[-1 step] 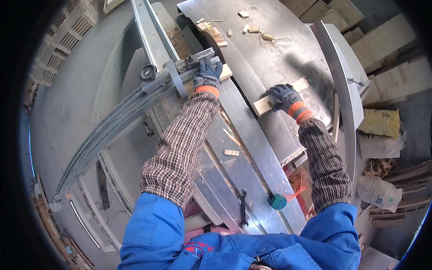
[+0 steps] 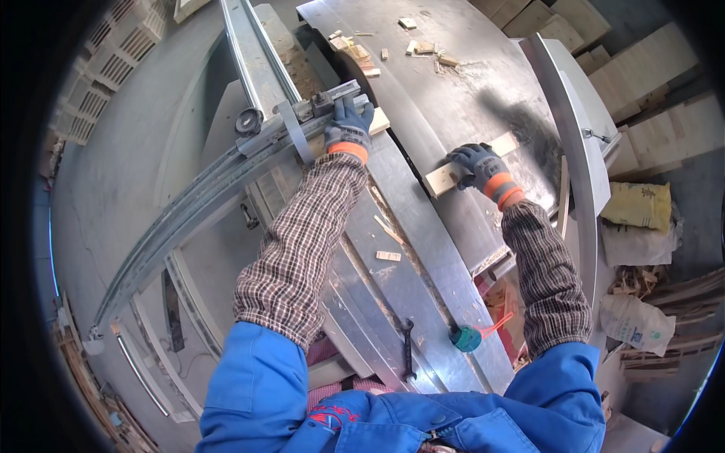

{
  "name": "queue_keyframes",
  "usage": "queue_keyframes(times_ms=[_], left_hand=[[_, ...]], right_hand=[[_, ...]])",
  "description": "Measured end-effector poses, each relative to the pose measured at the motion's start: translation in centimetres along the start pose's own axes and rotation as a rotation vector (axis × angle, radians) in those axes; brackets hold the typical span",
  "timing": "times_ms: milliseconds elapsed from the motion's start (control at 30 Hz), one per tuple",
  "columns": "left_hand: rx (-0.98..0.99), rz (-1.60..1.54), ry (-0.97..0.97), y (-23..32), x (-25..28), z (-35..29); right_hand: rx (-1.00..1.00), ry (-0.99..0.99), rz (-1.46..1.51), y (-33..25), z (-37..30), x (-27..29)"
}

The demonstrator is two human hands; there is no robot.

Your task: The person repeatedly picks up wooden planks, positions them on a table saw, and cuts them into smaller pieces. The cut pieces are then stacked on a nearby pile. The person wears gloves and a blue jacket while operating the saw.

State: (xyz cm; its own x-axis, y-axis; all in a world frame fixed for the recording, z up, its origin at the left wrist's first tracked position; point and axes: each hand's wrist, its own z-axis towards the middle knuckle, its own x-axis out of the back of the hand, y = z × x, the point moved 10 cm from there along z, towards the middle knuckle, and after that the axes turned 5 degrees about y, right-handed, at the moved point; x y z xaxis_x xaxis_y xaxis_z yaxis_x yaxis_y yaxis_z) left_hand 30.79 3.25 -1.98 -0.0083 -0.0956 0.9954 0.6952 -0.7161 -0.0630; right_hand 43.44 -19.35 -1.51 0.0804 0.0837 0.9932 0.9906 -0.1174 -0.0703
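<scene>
My left hand (image 2: pixel 349 127), in a grey work glove, is closed over the end of the metal crosscut fence (image 2: pixel 306 124) on a sliding table saw. A short wooden board (image 2: pixel 381 120) pokes out beside that hand, against the fence; the rest of it is hidden under the glove. To the right, my right hand (image 2: pixel 479 166) wears a similar glove with an orange cuff. Its fingers wrap over a flat wooden strip (image 2: pixel 441 180) lying slantwise on the saw table (image 2: pixel 423 113). The dark blade slot (image 2: pixel 408 162) runs between the two hands.
Wood offcuts (image 2: pixel 423 47) and sawdust lie at the table's far side. Nearer me are a wrench (image 2: pixel 408 349), a green tape measure (image 2: pixel 466 339) and a small wood block (image 2: pixel 388 256). A long metal rip fence (image 2: pixel 566 113) stands right, with stacked boards (image 2: pixel 649 68) and sacks (image 2: pixel 638 205) beyond.
</scene>
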Motion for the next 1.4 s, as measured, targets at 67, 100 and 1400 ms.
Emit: queue_keyframes(times_ms=[67, 100, 1400], left_hand=[[0.011, -0.053, -0.11, 0.4, 1.3, 0.1], [0.016, -0.081, -0.166, 0.7, 1.6, 0.0], [-0.075, 0.039, 0.184, -0.9, 1.1, -1.9]], right_hand=[[-0.012, -0.013, 0.001, -0.6, -1.0, 0.2], [-0.026, -0.026, 0.01, -0.9, -1.5, 0.4], [-0.343, 0.04, 0.102, 0.9, 15.4, 0.9]])
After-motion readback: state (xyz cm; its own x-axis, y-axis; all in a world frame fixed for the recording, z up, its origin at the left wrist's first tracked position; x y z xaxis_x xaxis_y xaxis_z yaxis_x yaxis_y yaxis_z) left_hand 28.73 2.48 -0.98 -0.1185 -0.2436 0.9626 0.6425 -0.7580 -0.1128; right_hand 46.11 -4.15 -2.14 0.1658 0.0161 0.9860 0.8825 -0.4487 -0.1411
